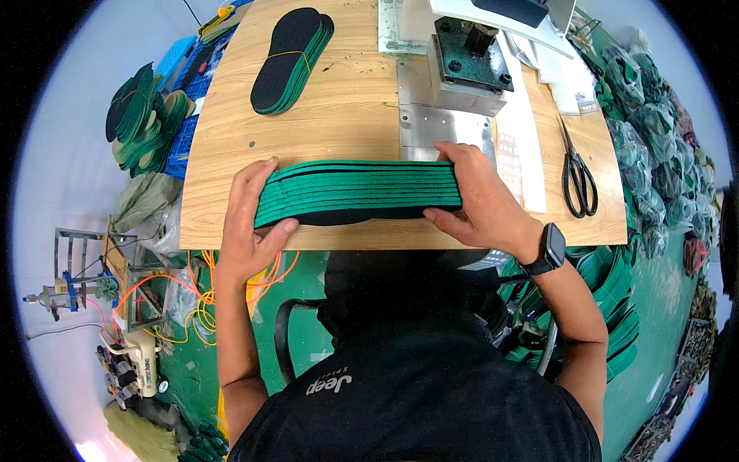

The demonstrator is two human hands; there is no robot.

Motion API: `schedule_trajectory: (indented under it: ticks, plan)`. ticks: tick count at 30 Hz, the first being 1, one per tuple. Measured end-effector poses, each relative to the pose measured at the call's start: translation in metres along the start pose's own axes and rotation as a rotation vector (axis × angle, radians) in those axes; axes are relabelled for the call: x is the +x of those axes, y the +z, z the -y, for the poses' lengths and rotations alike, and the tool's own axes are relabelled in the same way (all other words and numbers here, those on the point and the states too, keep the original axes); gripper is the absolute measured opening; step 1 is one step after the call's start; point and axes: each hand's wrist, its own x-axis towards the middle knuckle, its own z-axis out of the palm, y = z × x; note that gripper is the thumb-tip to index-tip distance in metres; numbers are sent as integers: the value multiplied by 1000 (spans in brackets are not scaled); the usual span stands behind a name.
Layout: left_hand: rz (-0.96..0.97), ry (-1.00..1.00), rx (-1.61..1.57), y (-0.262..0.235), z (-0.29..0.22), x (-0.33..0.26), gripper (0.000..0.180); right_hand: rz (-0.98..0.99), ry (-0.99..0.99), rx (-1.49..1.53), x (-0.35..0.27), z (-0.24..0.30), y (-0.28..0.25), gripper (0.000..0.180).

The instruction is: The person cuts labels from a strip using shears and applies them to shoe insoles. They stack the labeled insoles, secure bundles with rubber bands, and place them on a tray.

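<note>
Between my two hands I hold a thick stack of green and black insoles (358,191), on its side with the layered edges facing up, at the front edge of the table. My left hand (254,212) grips the left end, thumb along the near side. At the right end, my right hand (481,196) is wrapped round the stack, fingers on the far side and thumb on the near side. Farther back on the left lies another bundle of insoles (289,65), black on top with green edges, bound by a thin yellow band.
A metal press block (469,69) stands on a plate at the back right. Black-handled scissors (579,181) lie on the wooden table (339,138) at right. More insoles (146,123) are piled left of it. Bagged bundles (650,131) are heaped at far right; orange hoses (204,292) cross the floor.
</note>
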Motion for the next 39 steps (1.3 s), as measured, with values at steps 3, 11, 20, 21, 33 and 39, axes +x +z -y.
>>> schedule_trajectory:
  ticks: [3, 11, 20, 21, 33, 39]
  plan:
    - [33, -37, -3, -2, -2, -3, 66, -21, -6, 31, -5, -1, 1, 67]
    - [-15, 27, -32, 3, 8, 11, 52, -102, -5, -91, -16, -3, 5, 55]
    - [213, -293, -237, 19, 4, 58, 40, -102, 388, 250, -17, -25, -24, 38]
    - [174, -236, -64, 29, 15, 59, 40, -67, 440, 243, -15, -27, -25, 41]
    - [256, -222, -324, 36, 35, 44, 96, -31, 194, -7, -42, -39, -31, 78]
    - [226, -217, -337, 41, 33, 44, 113, -177, 265, 95, -54, -30, -11, 98]
